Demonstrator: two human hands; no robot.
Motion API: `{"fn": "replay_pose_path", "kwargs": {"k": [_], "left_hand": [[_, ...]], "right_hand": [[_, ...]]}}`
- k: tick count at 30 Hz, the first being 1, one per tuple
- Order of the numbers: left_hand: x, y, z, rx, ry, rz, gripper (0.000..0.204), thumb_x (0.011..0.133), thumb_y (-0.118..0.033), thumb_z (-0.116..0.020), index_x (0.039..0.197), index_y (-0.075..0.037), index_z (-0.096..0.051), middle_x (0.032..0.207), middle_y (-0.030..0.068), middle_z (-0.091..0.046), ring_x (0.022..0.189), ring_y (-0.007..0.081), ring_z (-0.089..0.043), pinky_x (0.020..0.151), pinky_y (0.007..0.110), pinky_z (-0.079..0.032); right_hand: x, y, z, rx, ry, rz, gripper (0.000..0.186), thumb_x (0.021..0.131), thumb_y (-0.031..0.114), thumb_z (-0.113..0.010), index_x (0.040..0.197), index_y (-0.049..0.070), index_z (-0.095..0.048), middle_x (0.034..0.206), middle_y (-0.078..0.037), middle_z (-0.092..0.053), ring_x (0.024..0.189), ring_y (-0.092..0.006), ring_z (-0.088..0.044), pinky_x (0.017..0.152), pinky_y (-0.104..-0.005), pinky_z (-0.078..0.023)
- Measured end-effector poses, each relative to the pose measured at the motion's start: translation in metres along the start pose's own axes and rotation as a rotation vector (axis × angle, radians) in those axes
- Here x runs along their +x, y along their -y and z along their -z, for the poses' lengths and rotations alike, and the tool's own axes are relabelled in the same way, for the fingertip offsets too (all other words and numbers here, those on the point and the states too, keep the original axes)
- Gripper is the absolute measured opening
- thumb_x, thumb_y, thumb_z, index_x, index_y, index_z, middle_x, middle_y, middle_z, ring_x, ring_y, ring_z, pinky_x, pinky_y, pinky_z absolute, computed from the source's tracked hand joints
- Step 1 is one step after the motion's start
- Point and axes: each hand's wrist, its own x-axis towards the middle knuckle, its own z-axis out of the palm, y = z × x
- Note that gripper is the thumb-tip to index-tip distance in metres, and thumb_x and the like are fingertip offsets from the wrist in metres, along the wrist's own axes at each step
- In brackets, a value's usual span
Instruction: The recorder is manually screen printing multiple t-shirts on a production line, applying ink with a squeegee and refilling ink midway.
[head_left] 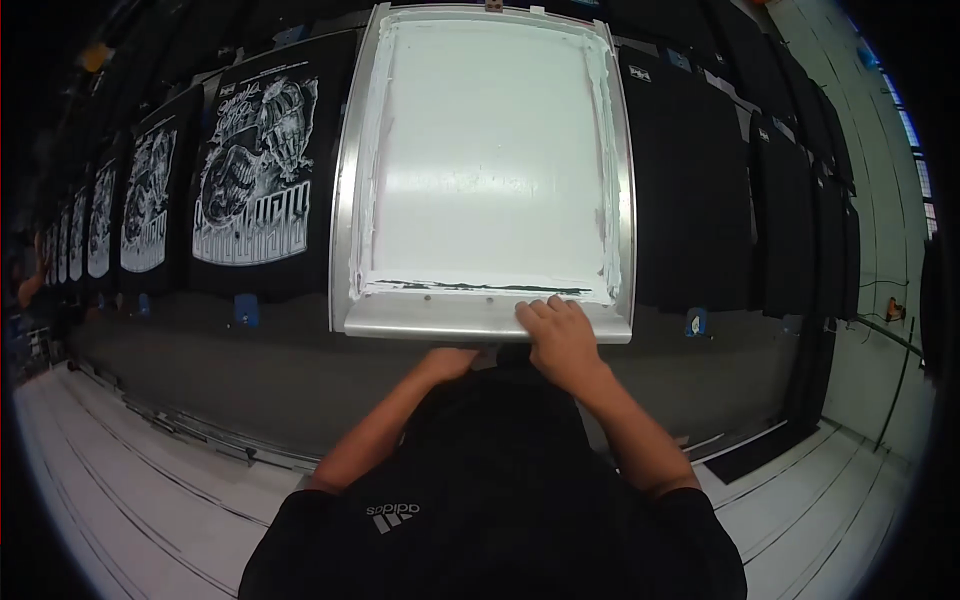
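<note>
We saw the big aluminium-framed printing screen coated w/ white ink [485, 160] at top centre. Right hand [560, 335] lay flat on its lower frame edge, fingers spread, not clamped. Left hand [447, 362] was just below the frame; grip we could not tell. Printed black shirts [258, 170] at upper left.

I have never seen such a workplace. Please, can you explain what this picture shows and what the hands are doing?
The one picture comes from a camera on the person's head, looking down. In front lies a metal-framed printing screen covered with white ink, on a long table lined with black shirts. The shirts to the left carry a white printed design; the black shirts to the right show only small white marks. The right hand rests flat on the frame's near edge, holding nothing. The left hand sits just below that edge; its fingers are hidden.
</note>
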Motion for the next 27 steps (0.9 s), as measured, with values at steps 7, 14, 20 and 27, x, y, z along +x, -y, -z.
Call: {"fn": "replay_pose_path", "kwargs": {"k": [7,14,20,27], "left_hand": [[-0.019,-0.023,0.003,0.069,-0.159,0.002,0.045,0.092,-0.045,-0.057,0.089,-0.002,-0.072,0.087,0.0222,-0.070,0.084,0.0394,-0.067,0.076,0.047,-0.051],[-0.070,-0.017,0.072,0.000,-0.932,-0.241,0.025,0.092,-0.024,-0.062,0.091,0.001,-0.066,0.084,0.0217,-0.067,0.080,0.0343,-0.068,0.071,0.043,-0.052],[-0.019,0.038,0.191,-0.435,-1.026,-0.177,0.040,0.102,-0.033,-0.052,0.124,-0.001,-0.061,0.096,0.0080,-0.071,0.090,0.0230,-0.066,0.082,0.037,-0.050],[-0.034,0.001,0.155,-0.365,-1.066,-0.309,0.032,0.104,-0.022,-0.049,0.123,-0.001,-0.063,0.082,-0.0054,-0.058,0.069,0.0019,-0.046,0.060,0.021,-0.038]], "right_hand": [[0.006,-0.024,0.020,-0.082,-0.024,0.015,0.038,0.072,0.006,-0.064,0.110,0.004,-0.064,0.093,-0.011,-0.067,0.091,-0.0305,-0.061,0.088,-0.0465,-0.043],[-0.024,-0.142,0.059,0.048,0.019,-0.147,0.029,0.073,0.016,-0.078,0.098,0.005,-0.070,0.082,-0.010,-0.067,0.087,-0.0266,-0.064,0.097,-0.0456,-0.041],[0.006,-0.173,0.005,1.076,-0.105,-0.484,0.031,0.077,0.016,-0.080,0.102,0.000,-0.070,0.092,-0.007,-0.070,0.087,-0.0151,-0.065,0.083,-0.0317,-0.051],[-0.033,-0.196,0.051,1.104,-0.141,-0.479,0.033,0.073,0.015,-0.083,0.101,0.004,-0.069,0.091,-0.006,-0.069,0.088,-0.0152,-0.063,0.084,-0.0327,-0.049]]}}
